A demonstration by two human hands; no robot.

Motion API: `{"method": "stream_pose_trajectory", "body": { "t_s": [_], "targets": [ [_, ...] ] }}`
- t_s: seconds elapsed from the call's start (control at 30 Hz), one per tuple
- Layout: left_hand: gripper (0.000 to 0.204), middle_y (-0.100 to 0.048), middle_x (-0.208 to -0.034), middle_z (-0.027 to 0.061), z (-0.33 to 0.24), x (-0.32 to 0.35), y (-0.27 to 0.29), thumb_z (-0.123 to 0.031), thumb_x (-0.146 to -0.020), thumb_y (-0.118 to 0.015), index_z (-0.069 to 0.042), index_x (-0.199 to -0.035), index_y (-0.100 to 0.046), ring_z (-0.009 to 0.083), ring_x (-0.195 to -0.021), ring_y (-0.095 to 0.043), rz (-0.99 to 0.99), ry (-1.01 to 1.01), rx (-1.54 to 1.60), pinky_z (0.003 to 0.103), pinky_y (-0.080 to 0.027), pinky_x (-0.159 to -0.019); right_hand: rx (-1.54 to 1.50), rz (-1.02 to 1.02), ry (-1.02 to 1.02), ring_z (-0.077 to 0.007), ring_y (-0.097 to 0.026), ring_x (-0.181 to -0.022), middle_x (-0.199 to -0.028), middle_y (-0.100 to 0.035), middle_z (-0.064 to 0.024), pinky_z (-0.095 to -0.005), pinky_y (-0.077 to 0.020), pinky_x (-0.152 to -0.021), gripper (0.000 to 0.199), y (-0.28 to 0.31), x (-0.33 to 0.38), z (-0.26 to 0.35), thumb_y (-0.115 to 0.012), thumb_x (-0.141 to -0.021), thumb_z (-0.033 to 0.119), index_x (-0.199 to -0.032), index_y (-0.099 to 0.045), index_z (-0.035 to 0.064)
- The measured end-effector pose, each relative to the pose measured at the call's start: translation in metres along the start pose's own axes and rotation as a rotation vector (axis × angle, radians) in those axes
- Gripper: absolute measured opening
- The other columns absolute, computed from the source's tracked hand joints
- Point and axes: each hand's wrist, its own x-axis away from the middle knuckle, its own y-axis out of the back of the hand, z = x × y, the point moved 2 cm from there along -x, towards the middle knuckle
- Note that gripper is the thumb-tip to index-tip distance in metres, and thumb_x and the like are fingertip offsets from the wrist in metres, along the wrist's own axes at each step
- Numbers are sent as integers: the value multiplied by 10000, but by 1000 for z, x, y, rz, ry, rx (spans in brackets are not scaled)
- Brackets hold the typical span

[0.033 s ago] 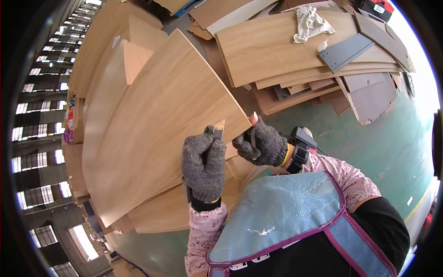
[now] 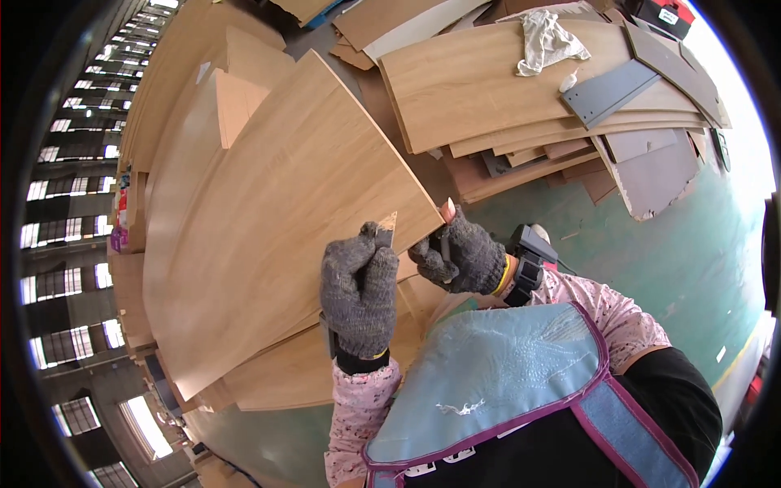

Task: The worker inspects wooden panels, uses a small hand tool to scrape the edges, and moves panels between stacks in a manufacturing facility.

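A large wood-grain board [image 2: 285, 203] lies in front of me, its near right corner by my hands. My left hand [image 2: 358, 285], in a dark grey knit glove, is closed in a pinch at the board's near edge. From its fingertips sticks up a small pointed tan piece [image 2: 390, 220], rough like chipboard; its lower part is hidden. My right hand [image 2: 462, 250], gloved alike with the thumb tip bare, is closed on the board's corner. The thumb lies at the edge and the fingers curl below. A narrow dark thing [image 2: 445, 246] shows by these fingers, too small to name.
More boards [image 2: 504, 89] are stacked at the back right, with a white cloth [image 2: 547, 42] and a dark grey panel [image 2: 610, 92] on top. A broken grey board [image 2: 655, 171] leans there. Tan offcuts [image 2: 240, 102] lie at the far left. Green floor [image 2: 634, 252] shows at the right.
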Motion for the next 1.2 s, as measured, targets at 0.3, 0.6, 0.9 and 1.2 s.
{"method": "stream_pose_trajectory", "body": {
  "t_s": [0.3,0.6,0.9,1.2],
  "targets": [
    [140,-517,-860,77,1,-6,-5,36,-843,-559,-4,-971,-517,110,-649,-495,76,-150,-119,230,-429,-543,-163,53,-26,-98,-473,-564,-703,-503,-12,-201,-384,-497,552,3,-2,-4,-446,-863,608,-946,-516,68],
    [145,-526,-875,78,-1,-6,-7,20,-848,-562,-2,-985,-520,124,-705,-523,66,-166,-146,250,-454,-611,-124,139,-70,-99,-433,-466,-600,-473,-8,-210,-336,-423,601,0,-2,-6,-391,-852,661,-794,-512,75],
    [129,-536,-874,58,2,-2,-10,-10,-861,-564,3,-983,-523,100,-683,-515,9,36,-14,240,-444,-610,-216,249,-45,-86,-398,-400,-659,-517,-23,-206,-313,-351,588,11,-6,-7,-468,-831,638,-814,-537,54],
    [157,-565,-950,84,-3,-7,-11,-1,-870,-555,24,-1024,-538,110,-717,-544,4,86,28,248,-473,-644,-357,346,-42,-120,-441,-439,-705,-545,-86,-204,-355,-374,497,15,-11,-8,-595,-816,514,-897,-557,25]
  ]
}}
